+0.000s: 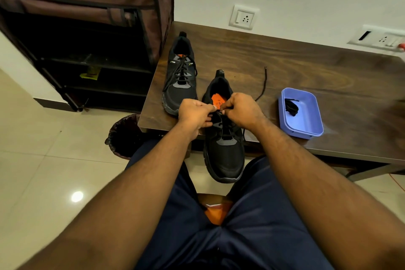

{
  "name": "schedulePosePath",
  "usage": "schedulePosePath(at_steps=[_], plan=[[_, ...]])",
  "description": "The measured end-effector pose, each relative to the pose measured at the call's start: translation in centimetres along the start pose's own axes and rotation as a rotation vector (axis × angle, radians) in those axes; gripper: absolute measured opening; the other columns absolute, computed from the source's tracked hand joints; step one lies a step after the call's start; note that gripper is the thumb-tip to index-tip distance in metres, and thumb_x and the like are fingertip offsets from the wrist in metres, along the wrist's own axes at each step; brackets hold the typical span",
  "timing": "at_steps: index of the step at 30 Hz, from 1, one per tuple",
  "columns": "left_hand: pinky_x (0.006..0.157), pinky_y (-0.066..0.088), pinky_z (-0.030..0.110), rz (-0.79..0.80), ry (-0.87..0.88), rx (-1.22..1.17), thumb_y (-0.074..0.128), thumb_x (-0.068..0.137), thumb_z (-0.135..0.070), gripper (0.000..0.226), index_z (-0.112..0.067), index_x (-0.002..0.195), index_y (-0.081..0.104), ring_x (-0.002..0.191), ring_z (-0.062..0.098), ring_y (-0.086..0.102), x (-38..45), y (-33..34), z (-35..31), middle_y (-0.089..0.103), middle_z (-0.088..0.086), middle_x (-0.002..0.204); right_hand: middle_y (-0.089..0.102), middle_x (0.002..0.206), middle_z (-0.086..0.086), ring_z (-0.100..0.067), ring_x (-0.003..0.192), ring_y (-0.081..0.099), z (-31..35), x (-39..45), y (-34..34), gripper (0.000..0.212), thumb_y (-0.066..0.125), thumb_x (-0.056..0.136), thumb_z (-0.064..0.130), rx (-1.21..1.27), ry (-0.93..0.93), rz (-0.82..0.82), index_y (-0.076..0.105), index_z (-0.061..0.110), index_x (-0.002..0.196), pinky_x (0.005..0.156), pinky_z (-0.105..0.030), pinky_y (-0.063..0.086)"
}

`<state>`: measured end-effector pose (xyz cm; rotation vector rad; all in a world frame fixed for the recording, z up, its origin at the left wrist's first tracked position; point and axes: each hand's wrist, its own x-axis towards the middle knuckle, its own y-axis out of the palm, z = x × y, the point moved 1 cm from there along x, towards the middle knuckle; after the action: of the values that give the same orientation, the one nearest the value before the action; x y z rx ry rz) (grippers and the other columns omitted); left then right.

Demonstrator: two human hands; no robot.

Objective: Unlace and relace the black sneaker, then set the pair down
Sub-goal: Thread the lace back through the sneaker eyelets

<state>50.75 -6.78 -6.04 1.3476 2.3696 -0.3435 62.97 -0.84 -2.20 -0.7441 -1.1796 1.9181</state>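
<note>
Both the left hand [194, 114] and right hand [241, 109] pinch the black lace [262, 85] over the near sneaker [223, 153], whose toe overhangs the tabletop [306, 68].

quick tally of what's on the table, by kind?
Black sneakers: 2, one laced, one being worked on
Blue plastic tray: 1
Bundled black lace in the tray: 1
Total: 4
</note>
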Motion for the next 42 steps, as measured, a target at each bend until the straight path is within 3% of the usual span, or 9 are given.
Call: schedulePosePath(at_steps=[8, 17, 21, 25, 28, 31, 35, 39, 42], plan=[[0.06, 0.061, 0.028, 0.023, -0.016, -0.088, 0.074, 0.085, -0.013, 0.021, 0.002, 0.098, 0.068, 0.072, 0.019, 0.069, -0.2, -0.6, 0.5, 0.069, 0.015, 0.084, 0.061, 0.077, 0.01, -0.004, 0.073, 0.056, -0.7, 0.3, 0.2, 0.011, 0.068, 0.085, 0.005, 0.29, 0.068, 0.071, 0.078, 0.009, 0.09, 0.07, -0.019, 0.042], [0.062, 0.059, 0.028, 0.008, -0.022, -0.202, 0.07, 0.089, -0.013, 0.01, -0.005, 0.084, 0.067, 0.074, 0.017, 0.068, -0.2, -1.1, 1.6, 0.069, 0.012, 0.082, 0.061, 0.071, 0.007, -0.012, 0.067, 0.058, 1.1, -0.1, 1.6, 0.032, 0.056, 0.086, 0.009, 0.101, 0.036, 0.006, 0.064, 0.021, 0.057, 0.061, -0.027, 0.046], [0.062, 0.058, 0.024, -0.037, 0.011, -0.238, 0.07, 0.089, -0.016, 0.011, -0.007, 0.083, 0.068, 0.077, 0.016, 0.068, -0.7, -1.0, 2.5, 0.069, 0.009, 0.081, 0.056, 0.058, 0.013, -0.001, 0.056, 0.052, 1.0, 0.5, 1.2, 0.032, 0.058, 0.088, 0.005, 0.199, 0.016, 0.157, 0.065, 0.015, 0.058, 0.064, -0.023, 0.04], [0.069, 0.057, 0.016, -0.047, 0.129, -0.239, 0.065, 0.091, -0.004, 0.018, 0.002, 0.107, 0.069, 0.089, 0.017, 0.067, -1.8, -0.7, 4.0, 0.07, 0.011, 0.097, 0.047, 0.039, 0.015, 0.003, 0.038, 0.044, 0.8, -0.2, 1.1, 0.048, 0.055, 0.095, 0.009, 0.321, 0.033, 0.207, 0.051, 0.024, 0.05, 0.051, -0.018, 0.033], [0.077, 0.057, 0.018, -0.105, 0.186, -0.274, 0.066, 0.089, 0.0, 0.027, 0.005, 0.115, 0.066, 0.091, 0.017, 0.068, -2.3, -0.1, 4.6, 0.071, 0.012, 0.101, 0.053, 0.054, 0.011, 0.002, 0.048, 0.047, 0.5, -1.3, 1.3, 0.038, 0.053, 0.094, 0.001, 0.359, -0.046, 0.233, 0.064, 0.02, 0.062, 0.055, -0.017, 0.037], [0.074, 0.057, 0.022, -0.183, 0.175, -0.311, 0.067, 0.089, -0.001, 0.013, -0.001, 0.101, 0.071, 0.087, 0.018, 0.068, -2.6, 0.8, 4.3, 0.071, 0.009, 0.09, 0.053, 0.076, -0.004, -0.014, 0.075, 0.051, -0.3, -1.6, 2.0, 0.011, 0.064, 0.089, 0.007, 0.286, -0.084, 0.203, 0.073, 0.003, 0.092, 0.074, -0.036, 0.048], [0.075, 0.058, 0.03, -0.246, 0.121, -0.463, 0.049, 0.101, -0.009, 0.012, -0.013, 0.097, 0.059, 0.094, 0.019, 0.067, -3.1, 1.1, 3.6, 0.069, 0.005, 0.097, 0.045, 0.112, 0.001, -0.021, 0.114, 0.045, -2.4, -2.4, 2.6, 0.048, 0.069, 0.079, 0.054, 0.097, 0.084, 0.072, 0.06, 0.042, 0.125, 0.098, -0.05, 0.042], [0.092, 0.049, 0.039, -0.248, -0.022, -1.101, 0.024, 0.107, -0.026, 0.037, -0.009, 0.092, 0.053, 0.085, 0.02, 0.067, -2.8, -2.9, 1.3, 0.068, 0.007, 0.08, 0.041, 0.123, 0.004, -0.021, 0.121, 0.039, -2.9, -4.2, 1.6, 0.052, 0.061, 0.084, 0.058, -0.03, 0.09, 0.016, 0.048, 0.047, 0.134, 0.103, -0.049, 0.033], [0.064, 0.045, 0.031, -0.291, -0.005, -1.263, 0.028, 0.107, -0.033, 0.037, -0.016, 0.08, 0.046, 0.051, 0.012, 0.042, -2.6, -6.6, -0.1, 0.044, -0.002, 0.056, 0.042, 0.124, 0.004, -0.021, 0.122, 0.039, -2.5, -4.6, 1.7, 0.052, 0.058, 0.086, 0.059, -0.094, 0.08, -0.012, 0.046, 0.047, 0.136, 0.102, -0.049, 0.029]])
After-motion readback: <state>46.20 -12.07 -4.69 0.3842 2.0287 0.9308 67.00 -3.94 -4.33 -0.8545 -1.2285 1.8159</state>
